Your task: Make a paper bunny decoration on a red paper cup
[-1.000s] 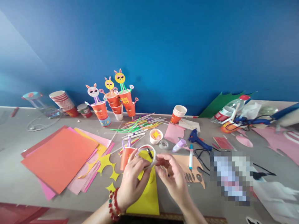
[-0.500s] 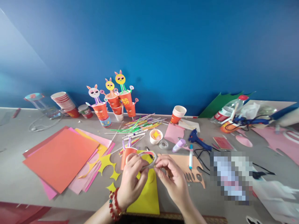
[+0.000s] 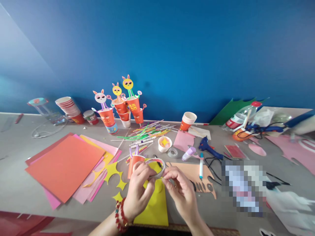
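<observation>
My left hand (image 3: 140, 183) is closed round a roll of tape (image 3: 161, 168), gripping its left side above a yellow sheet (image 3: 154, 209). At the roll's right edge, the fingertips of my right hand (image 3: 180, 188) are pinched together; whether a tape end lies between them is too small to make out. Just behind my left hand stands an orange paper cup (image 3: 134, 164) with purple strips sticking up from it. Yellow cut-out scraps (image 3: 113, 173) lie left of my left hand, and a peach sheet with cut holes (image 3: 205, 182) lies beyond my right hand.
Orange and pink sheets (image 3: 65, 167) lie at left. Decorated cup figures (image 3: 107, 114) and loose coloured sticks (image 3: 147, 131) are further back. A white cup with scraps (image 3: 164, 144), a glue stick (image 3: 189, 153), a marker (image 3: 201, 167) and a blue glue gun (image 3: 210, 147) with cord lie beyond my hands.
My right hand has shifted slightly at the roll's edge, its fingers still pinched. The roll is tilted a little differently, and my left hand keeps its grip.
</observation>
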Available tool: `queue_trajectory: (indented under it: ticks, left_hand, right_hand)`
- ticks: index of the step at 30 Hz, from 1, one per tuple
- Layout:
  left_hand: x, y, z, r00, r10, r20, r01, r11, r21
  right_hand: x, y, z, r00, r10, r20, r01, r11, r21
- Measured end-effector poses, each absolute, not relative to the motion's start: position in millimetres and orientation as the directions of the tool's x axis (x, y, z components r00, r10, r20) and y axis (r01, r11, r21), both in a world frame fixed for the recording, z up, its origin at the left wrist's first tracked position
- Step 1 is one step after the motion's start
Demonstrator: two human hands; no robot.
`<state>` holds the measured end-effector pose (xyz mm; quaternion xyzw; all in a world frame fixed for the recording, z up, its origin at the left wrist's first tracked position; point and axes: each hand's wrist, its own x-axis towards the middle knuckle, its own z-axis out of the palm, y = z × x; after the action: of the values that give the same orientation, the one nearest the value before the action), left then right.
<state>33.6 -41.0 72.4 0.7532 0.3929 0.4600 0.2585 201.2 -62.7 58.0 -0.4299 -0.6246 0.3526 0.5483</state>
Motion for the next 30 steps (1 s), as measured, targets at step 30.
queue_trajectory:
  ticks: [30]
  left_hand:
    - [-51,-53,23,0.405,0.791,0.459,0.732,-0.581,0.356]
  right_hand:
    - [214,-84,16,-0.18,0.812,-0.555,-0.33,-0.581,-0.744]
